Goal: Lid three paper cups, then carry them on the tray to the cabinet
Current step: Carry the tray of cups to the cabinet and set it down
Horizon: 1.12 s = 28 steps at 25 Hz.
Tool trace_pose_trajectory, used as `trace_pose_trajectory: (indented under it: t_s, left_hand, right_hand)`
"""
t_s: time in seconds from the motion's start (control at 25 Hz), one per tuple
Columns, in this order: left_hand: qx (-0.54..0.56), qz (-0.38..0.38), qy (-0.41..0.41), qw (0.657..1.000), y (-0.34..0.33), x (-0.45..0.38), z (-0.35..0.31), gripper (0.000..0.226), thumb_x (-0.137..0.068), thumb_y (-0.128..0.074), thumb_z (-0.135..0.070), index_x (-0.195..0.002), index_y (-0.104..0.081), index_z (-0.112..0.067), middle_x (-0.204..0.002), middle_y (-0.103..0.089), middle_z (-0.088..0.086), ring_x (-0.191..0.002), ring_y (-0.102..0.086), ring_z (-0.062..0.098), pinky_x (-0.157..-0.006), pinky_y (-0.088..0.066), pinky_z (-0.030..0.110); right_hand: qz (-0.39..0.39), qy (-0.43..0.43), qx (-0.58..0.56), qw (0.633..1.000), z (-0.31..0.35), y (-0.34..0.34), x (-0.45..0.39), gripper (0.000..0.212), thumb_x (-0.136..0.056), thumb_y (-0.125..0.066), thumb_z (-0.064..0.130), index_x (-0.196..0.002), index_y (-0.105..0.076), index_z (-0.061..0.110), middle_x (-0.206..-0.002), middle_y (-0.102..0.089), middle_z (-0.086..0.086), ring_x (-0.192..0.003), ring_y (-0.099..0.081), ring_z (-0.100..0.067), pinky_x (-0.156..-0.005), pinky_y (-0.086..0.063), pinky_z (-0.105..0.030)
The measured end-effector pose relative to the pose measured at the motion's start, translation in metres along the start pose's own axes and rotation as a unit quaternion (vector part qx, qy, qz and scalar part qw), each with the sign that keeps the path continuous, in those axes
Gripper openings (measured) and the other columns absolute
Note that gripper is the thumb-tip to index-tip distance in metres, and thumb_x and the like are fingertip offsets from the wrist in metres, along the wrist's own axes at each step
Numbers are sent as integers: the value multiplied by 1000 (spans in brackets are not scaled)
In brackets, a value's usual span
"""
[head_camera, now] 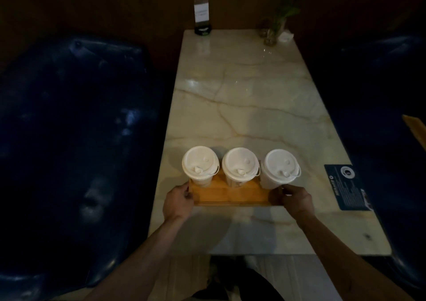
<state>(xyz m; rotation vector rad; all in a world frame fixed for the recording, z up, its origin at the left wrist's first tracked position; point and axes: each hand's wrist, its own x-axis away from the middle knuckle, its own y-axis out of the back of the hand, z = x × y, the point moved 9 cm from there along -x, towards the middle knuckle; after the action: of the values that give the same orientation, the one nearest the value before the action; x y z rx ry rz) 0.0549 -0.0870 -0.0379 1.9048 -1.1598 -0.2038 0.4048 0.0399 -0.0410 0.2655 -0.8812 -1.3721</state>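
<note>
Three white paper cups stand in a row on a wooden tray [232, 196], each with a white lid on: the left cup [200, 163], the middle cup [240, 164] and the right cup [281, 167]. The tray lies on the marble table [249, 98] near its front. My left hand [178, 200] grips the tray's left end. My right hand [294, 198] grips its right end, just below the right cup. Whether the tray is lifted off the table cannot be told.
Dark blue padded seats flank the table on the left [76, 125] and right [391, 93]. A dark printed card [345, 186] lies at the table's right edge. At the far end stand a sign holder [202, 17] and a small plant in a glass [273, 30].
</note>
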Motion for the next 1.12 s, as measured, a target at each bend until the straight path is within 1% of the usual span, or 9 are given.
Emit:
trace_pose_trajectory:
  t_s: [0.12,0.28,0.44,0.6,0.68,0.8,0.92,1.0,1.12]
  left_hand:
    - [4,-13,-5,1000,11,10,4,38,-93,-57,-13,-129,-63,-24,-116,-70,7,-103,-66,26,-84,-55,34]
    - [42,-44,5,998,26,30,11,35,-94,-59,-12,-127,-65,-22,-117,-70,6,-105,-65,22,-83,-51,29]
    - [74,-77,42,993,38,57,25,40,-94,-62,-12,-133,-60,-16,-123,-67,6,-110,-64,21,-90,-47,27]
    - [128,-96,55,985,47,94,37,36,-82,-69,1,-113,-73,-18,-95,-71,-3,-89,-70,20,-81,-57,34]
    - [163,-110,76,978,50,115,48,36,-80,-68,5,-104,-76,-20,-83,-72,-8,-75,-72,10,-75,-62,36]
    - [179,-136,104,969,55,148,62,37,-86,-61,4,-116,-72,-16,-78,-72,-12,-59,-69,-1,-54,-57,15]
    - [192,-171,99,961,63,189,64,42,-86,-60,6,-109,-73,-27,-78,-76,-11,-67,-73,5,-63,-62,25]
    - [172,-200,104,959,67,216,66,45,-84,-62,5,-99,-74,-36,-74,-74,-20,-72,-72,3,-68,-60,24]
    - [161,-241,145,946,64,253,80,49,-81,-63,7,-88,-73,-40,-69,-72,-16,-69,-69,5,-68,-56,31]
  right_hand:
    - [5,20,2,1000,12,3,7,34,-83,-67,10,-115,-73,19,-106,-76,-6,-94,-69,-24,-85,-56,-36]
    - [22,38,4,999,22,2,14,31,-83,-66,10,-112,-74,18,-104,-76,-6,-96,-68,-26,-87,-55,-39]
    - [43,58,-9,997,27,1,18,34,-83,-67,7,-116,-72,13,-103,-75,-8,-90,-70,-30,-87,-56,-41]
    - [81,88,-9,993,35,-5,26,35,-83,-69,9,-118,-71,14,-104,-75,-7,-91,-70,-27,-88,-55,-39]
    - [103,98,-10,990,37,-10,32,35,-82,-69,9,-117,-72,15,-103,-75,-8,-90,-71,-28,-89,-56,-41]
    - [140,128,6,982,41,-19,41,36,-82,-69,10,-117,-72,17,-103,-76,-11,-89,-71,-30,-89,-56,-41]
    - [185,179,32,966,51,-30,58,30,-82,-68,8,-108,-76,20,-97,-76,-10,-85,-72,-30,-87,-56,-42]
    - [210,213,48,953,57,-38,67,25,-81,-68,7,-101,-77,19,-96,-76,-10,-84,-71,-31,-86,-56,-42]
    - [241,252,71,934,65,-50,81,23,-82,-69,8,-101,-77,17,-93,-76,-6,-79,-69,-25,-77,-51,-30]
